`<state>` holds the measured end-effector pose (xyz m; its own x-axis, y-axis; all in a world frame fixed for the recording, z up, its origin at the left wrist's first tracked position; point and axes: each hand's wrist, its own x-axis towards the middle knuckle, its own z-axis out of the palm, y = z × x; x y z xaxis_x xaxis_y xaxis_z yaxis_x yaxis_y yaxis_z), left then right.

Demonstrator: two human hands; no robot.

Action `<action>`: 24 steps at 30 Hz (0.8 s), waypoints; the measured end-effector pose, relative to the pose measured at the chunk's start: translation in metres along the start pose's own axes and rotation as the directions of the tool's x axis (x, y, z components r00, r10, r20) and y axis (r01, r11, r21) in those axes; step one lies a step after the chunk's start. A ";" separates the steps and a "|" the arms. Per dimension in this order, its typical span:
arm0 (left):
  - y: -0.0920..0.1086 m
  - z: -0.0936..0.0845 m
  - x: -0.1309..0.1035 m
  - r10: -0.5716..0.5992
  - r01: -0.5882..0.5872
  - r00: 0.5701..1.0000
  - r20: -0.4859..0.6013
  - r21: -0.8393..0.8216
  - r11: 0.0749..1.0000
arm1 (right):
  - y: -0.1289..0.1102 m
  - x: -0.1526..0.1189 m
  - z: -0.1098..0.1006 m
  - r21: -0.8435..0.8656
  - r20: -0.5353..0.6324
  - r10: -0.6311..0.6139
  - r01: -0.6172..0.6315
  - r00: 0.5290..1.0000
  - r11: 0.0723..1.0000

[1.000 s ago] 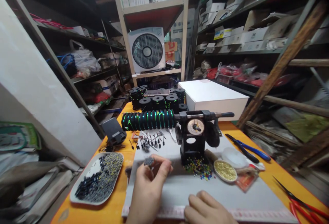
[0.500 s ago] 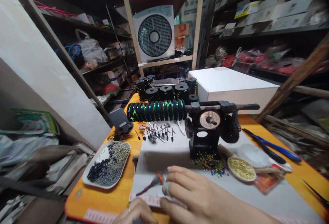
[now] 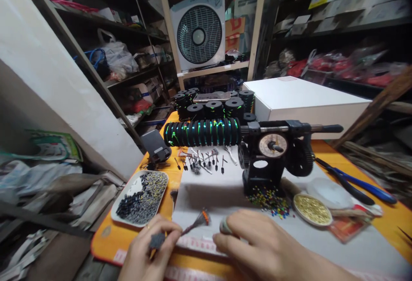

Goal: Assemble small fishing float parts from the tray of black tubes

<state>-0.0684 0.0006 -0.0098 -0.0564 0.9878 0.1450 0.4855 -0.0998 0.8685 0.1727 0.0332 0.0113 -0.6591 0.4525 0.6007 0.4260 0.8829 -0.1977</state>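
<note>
My left hand [image 3: 151, 248] is closed at the front edge of the table. Its thumb and forefinger pinch the thin end of a dark, brush-like bundle with orange tips [image 3: 200, 221], which fans out over the paper toward the right. A dark grey piece [image 3: 157, 241] shows between the fingers of that hand; I cannot tell whether it is held or worn. To the right, my right hand [image 3: 257, 238] is curled low over the paper, apart from the bundle. One fingertip has a grey-green wrapping [image 3: 225, 227]. Whatever its fingers hold, if anything, is hidden.
A black winding device [image 3: 264, 160] carries a row of dark ringed spools [image 3: 202, 132]. Left stands a white tray [image 3: 115, 212] of small dark and grey parts. Coloured beads [image 3: 270, 201], a dish of gold pieces [image 3: 312, 210] and blue-handled pliers [image 3: 363, 186] lie right.
My left hand has come up into view and now pinches the bundle's thin end, which lay free before. My right hand has shifted slightly right and down, away from the bundle. The camera view has shifted.
</note>
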 end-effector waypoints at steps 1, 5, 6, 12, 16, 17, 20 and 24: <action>0.003 0.003 0.005 0.017 -0.017 1.000 0.000 0.033 0.999 | 0.002 -0.001 0.001 0.017 -0.045 0.030 -0.030 0.999 0.999; 0.010 0.024 0.019 0.116 -0.116 0.993 0.003 0.134 0.984 | 0.011 -0.001 0.004 0.140 -0.177 0.108 -0.084 0.978 0.987; 0.012 0.028 0.020 0.142 -0.141 0.990 0.002 0.135 0.981 | 0.013 -0.001 0.004 0.173 -0.195 0.129 -0.095 0.972 0.980; 0.029 0.036 0.015 -0.118 0.105 0.991 -0.066 -0.165 0.981 | 0.019 -0.003 0.004 0.360 -0.202 0.276 -0.191 0.940 0.913; 0.037 0.052 0.006 -0.312 0.260 0.950 -0.020 -0.506 0.823 | 0.017 0.005 0.001 0.445 -0.152 0.345 -0.248 0.926 0.861; 0.037 0.057 0.005 -0.323 0.269 0.946 0.003 -0.561 0.783 | 0.017 0.007 -0.001 0.467 -0.118 0.367 -0.274 0.923 0.840; 0.034 0.070 0.003 -0.309 0.256 0.950 0.038 -0.656 0.710 | 0.016 0.015 -0.005 0.541 -0.014 0.432 -0.357 0.902 0.761; 0.033 0.075 0.004 -0.314 0.261 0.949 0.035 -0.652 0.712 | 0.014 0.019 -0.008 0.605 0.017 0.492 -0.401 0.870 0.688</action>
<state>0.0126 0.0105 -0.0156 -0.1752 0.9727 -0.1524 -0.2375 0.1084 0.9653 0.1711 0.0532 0.0266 -0.3744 0.8307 0.4120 0.1824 0.5016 -0.8456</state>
